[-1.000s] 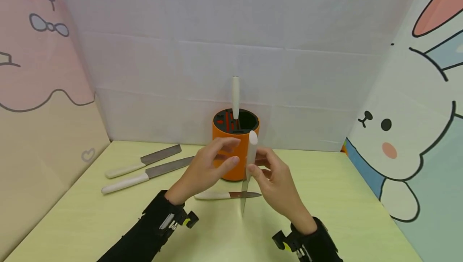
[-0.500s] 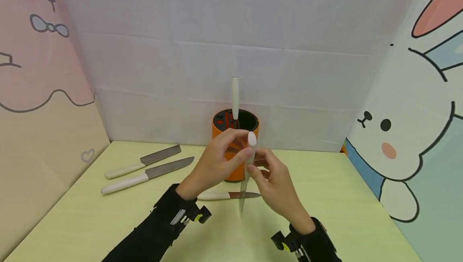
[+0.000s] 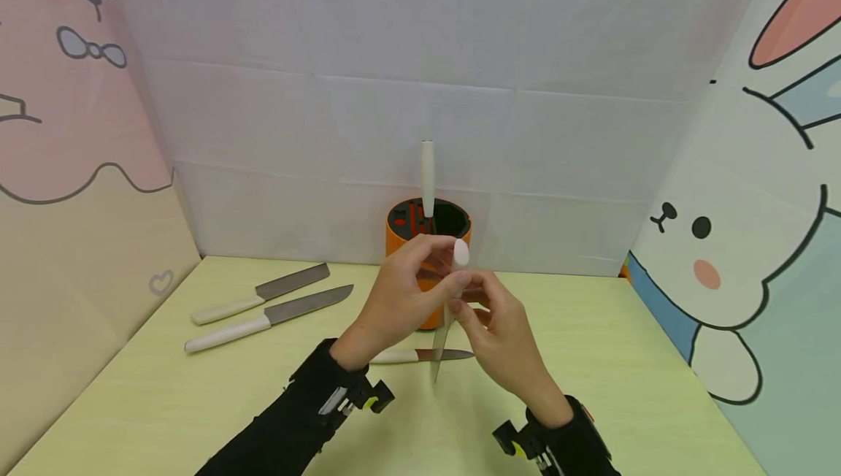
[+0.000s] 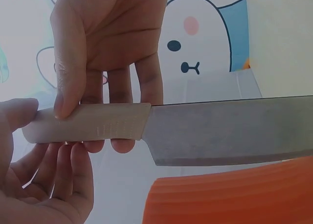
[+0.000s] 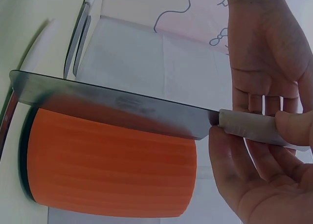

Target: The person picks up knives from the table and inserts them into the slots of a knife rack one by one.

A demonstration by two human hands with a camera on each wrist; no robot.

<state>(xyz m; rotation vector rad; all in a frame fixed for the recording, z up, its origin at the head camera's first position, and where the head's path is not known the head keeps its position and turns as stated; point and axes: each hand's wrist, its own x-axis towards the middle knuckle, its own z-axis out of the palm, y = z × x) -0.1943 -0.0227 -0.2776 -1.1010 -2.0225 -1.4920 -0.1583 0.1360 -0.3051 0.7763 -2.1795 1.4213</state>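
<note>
In the head view, both hands hold a white-handled kitchen knife (image 3: 461,253) upright, its broad blade pointing down in front of an orange knife block (image 3: 396,242). My left hand (image 3: 401,293) pinches the upper end of the handle between thumb and fingers. Lower down, near the blade, my right hand (image 3: 502,341) grips the same handle. The left wrist view shows the flat steel blade (image 4: 230,131) beside the orange block wall. Behind the blade's tip, a small paring knife (image 3: 453,355) lies on the table, its handle partly hidden by the left wrist.
A white-handled knife (image 3: 428,178) stands in a slot of the block's black top. To the left, a square-ended cleaver (image 3: 289,282) and a chef's knife (image 3: 305,304) lie on the pale table (image 3: 230,403). A white wall sheet (image 3: 296,133) hangs close behind the block.
My left hand has moved right and closed its thumb and fingers on the knife's handle. The blade tip has swung slightly left. My right hand stays nearly in place.
</note>
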